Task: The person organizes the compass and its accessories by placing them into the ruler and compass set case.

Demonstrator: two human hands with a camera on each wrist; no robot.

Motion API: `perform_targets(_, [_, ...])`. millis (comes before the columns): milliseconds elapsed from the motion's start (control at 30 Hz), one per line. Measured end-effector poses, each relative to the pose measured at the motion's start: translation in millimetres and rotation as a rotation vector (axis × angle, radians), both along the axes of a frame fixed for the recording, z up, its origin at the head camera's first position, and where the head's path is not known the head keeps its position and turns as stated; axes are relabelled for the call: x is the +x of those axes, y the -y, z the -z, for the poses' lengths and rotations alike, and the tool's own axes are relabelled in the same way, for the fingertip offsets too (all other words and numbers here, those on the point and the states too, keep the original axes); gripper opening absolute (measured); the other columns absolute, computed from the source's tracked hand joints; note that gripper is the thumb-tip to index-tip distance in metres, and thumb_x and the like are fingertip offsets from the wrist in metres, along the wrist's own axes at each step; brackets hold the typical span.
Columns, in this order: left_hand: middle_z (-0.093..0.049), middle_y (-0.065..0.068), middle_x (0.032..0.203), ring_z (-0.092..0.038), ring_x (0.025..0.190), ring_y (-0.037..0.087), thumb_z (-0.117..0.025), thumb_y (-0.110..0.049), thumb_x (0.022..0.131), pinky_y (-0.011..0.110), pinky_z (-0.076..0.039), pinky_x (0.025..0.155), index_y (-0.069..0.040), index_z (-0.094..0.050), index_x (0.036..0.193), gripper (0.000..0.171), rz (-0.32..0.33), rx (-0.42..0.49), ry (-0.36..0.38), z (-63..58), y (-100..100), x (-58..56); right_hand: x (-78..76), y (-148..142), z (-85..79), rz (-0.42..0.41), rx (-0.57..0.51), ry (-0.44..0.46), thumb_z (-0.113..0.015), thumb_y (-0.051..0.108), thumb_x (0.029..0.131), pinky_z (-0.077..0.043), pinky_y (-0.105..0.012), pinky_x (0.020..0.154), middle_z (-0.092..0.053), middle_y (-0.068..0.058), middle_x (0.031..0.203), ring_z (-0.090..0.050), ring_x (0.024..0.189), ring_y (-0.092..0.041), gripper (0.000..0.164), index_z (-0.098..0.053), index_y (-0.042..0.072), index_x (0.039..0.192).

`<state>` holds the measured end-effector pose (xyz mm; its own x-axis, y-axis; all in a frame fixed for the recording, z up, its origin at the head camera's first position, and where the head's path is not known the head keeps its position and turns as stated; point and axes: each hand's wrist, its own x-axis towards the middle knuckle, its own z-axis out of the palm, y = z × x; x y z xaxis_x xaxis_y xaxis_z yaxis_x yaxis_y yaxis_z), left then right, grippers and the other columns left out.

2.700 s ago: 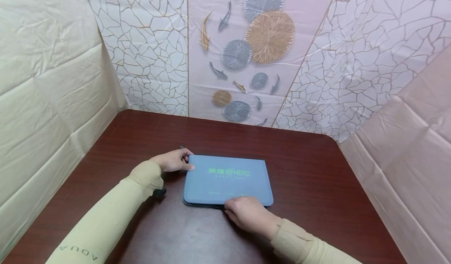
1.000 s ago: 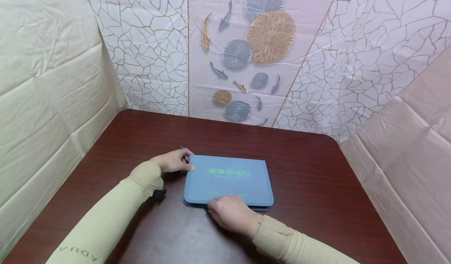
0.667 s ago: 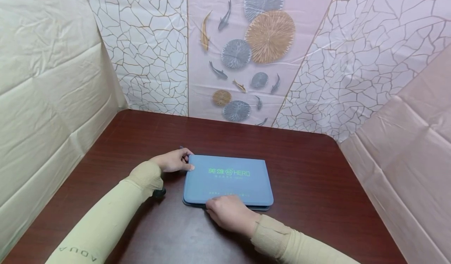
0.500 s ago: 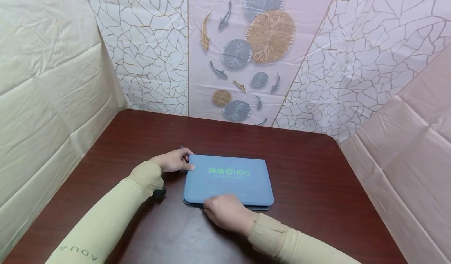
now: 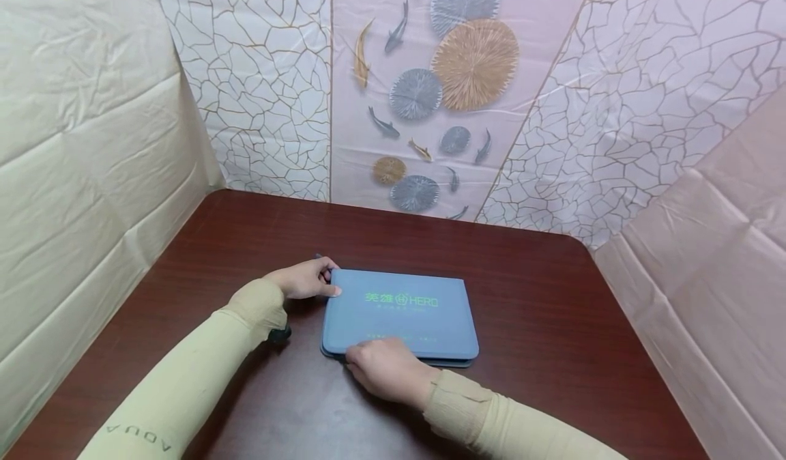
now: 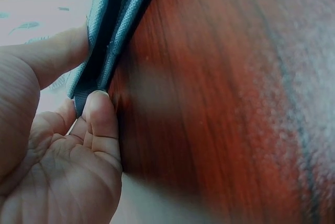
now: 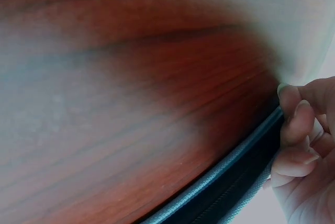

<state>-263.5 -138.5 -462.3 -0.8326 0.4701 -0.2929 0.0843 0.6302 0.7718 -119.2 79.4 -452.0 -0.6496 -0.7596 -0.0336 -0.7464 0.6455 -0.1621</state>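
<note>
A blue zippered case [image 5: 402,320] with green HERO lettering lies flat on the table. My left hand [image 5: 303,280] is at its left end, thumb on the cover. In the left wrist view its fingers pinch a dark fabric tab [image 6: 81,100] at the zip's end. My right hand [image 5: 389,370] is at the near edge, left of its middle. Its curled fingers [image 7: 296,124] pinch at the zip; the zipper pull itself is hidden in them. Dark zip tape [image 7: 230,187] shows between the case's two rims in the right wrist view.
The case rests on a reddish-brown wooden table [image 5: 540,323]. Pale cloth walls [image 5: 92,139] enclose it at both sides, and a patterned cloth with fish [image 5: 424,98] hangs at the back. A dark band [image 5: 279,334] shows under the left sleeve.
My right hand has slid leftward along the case's near edge, from right of the middle toward the left corner. The left hand has stayed at the tab, and the case has barely moved.
</note>
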Motion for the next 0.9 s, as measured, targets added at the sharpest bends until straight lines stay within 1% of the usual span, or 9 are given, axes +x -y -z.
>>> perform_targets(333, [-0.048, 0.010, 0.100, -0.047, 0.089, 0.022, -0.074, -0.027, 0.088, 0.034, -0.039, 0.074, -0.010, -0.052, 0.121, 0.043, 0.005, -0.001, 0.006, -1.0, -1, 0.4, 0.8, 7, 2.6, -0.025, -0.006, -0.079, -0.061, 0.021, 0.096, -0.045, -0.024, 0.055, -0.059, 0.011, 0.073, -0.057, 0.065, -0.005, 0.014, -0.061, 0.020, 0.082])
perform_targets(433, [-0.048, 0.010, 0.100, -0.047, 0.089, 0.021, -0.074, -0.027, 0.088, 0.034, -0.039, 0.074, -0.010, -0.052, 0.121, 0.043, 0.003, -0.011, 0.006, -1.6, -1, 0.5, 1.8, 8, 3.9, -0.011, -0.008, -0.085, -0.061, 0.020, 0.095, -0.044, -0.024, 0.053, -0.057, 0.011, 0.071, -0.056, 0.062, -0.005, 0.015, -0.059, 0.020, 0.081])
perform_targets(633, [-0.047, 0.010, 0.100, -0.047, 0.088, 0.021, -0.073, -0.026, 0.088, 0.034, -0.038, 0.074, -0.010, -0.052, 0.121, 0.042, 0.001, -0.008, 0.014, -0.2, -2, -0.2, 4.7, 15, 7.3, 0.052, -0.016, -0.091, -0.059, 0.020, 0.095, -0.043, -0.024, 0.048, -0.052, 0.011, 0.063, -0.051, 0.054, -0.005, 0.016, -0.058, 0.019, 0.079])
perform_targets(900, [-0.047, 0.010, 0.099, -0.047, 0.087, 0.021, -0.073, -0.026, 0.088, 0.034, -0.039, 0.074, -0.009, -0.052, 0.120, 0.042, 0.015, -0.017, 0.000, 0.3, -2, -0.9, 7.6, 23, 4.5, 0.068, -0.025, -0.077, -0.061, 0.019, 0.095, -0.044, -0.025, 0.049, -0.055, 0.008, 0.064, -0.054, 0.055, -0.006, 0.014, -0.060, 0.016, 0.081])
